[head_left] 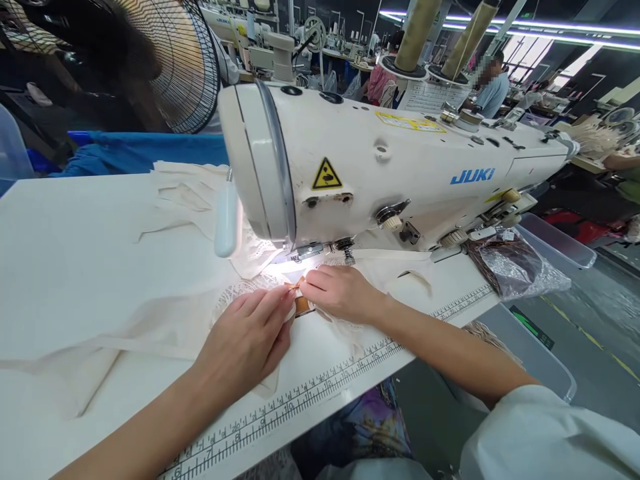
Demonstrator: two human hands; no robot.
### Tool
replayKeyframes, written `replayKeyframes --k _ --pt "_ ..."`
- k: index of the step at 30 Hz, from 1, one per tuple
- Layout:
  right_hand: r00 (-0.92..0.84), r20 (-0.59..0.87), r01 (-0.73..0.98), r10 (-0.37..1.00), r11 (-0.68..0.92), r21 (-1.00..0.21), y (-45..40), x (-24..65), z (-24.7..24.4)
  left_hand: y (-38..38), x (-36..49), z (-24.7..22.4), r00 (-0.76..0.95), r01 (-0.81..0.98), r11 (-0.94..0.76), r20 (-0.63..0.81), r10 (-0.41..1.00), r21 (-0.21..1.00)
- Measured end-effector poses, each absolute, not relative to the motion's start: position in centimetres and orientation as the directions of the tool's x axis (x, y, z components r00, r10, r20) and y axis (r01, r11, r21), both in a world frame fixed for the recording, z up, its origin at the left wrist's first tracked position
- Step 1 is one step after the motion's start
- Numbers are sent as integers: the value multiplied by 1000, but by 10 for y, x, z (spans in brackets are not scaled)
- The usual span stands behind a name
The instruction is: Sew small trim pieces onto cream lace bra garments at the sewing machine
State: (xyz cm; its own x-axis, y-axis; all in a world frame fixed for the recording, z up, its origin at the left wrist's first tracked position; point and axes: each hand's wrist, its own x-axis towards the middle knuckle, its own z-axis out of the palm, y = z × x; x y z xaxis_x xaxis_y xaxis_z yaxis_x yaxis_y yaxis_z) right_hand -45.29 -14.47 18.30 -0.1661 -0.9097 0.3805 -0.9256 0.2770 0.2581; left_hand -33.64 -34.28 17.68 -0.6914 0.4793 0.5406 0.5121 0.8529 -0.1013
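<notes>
Just in front of the needle area of a white sewing machine (320,147), both my hands come together. My left hand (247,337) is closed in a pinch on one end of a small orange-brown strip (296,285). The fingers of my right hand (343,293) pinch the strip's other side, so their tips nearly meet. Cream lace fabric (231,293) lies under and beside my hands, its long plain part (165,327) trailing left over the white table (65,247). My fingers partly hide the strip and the lace beneath it.
Folded cream pieces (187,193) lie behind the light-blue lamp (226,220). A printed ruler (280,420) runs along the front edge. At right are a plastic bag (520,263) and clear bins (530,347). A fan (170,60) stands at back left; people work farther back.
</notes>
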Motion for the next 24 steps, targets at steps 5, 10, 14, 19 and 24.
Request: replayKeyframes --k 5,10,14,19,24 --pt "-221 346 -939 -912 295 177 -143 -456 181 -343 -337 176 -697 510 856 543 469 -85" --pt "-217 367 -939 -905 297 176 -144 -455 181 -342 -338 176 -702 509 857 539 466 -79" --pt "-218 340 -939 -915 291 181 -144 -454 183 -343 -338 176 -702 518 853 538 467 -65" --pt "-227 308 -947 -924 283 152 -141 -453 186 -341 -338 179 -685 510 850 534 495 -133" --pt "-260 304 -956 -917 288 53 -132 -442 192 -341 -337 180 -715 504 860 516 471 -86"
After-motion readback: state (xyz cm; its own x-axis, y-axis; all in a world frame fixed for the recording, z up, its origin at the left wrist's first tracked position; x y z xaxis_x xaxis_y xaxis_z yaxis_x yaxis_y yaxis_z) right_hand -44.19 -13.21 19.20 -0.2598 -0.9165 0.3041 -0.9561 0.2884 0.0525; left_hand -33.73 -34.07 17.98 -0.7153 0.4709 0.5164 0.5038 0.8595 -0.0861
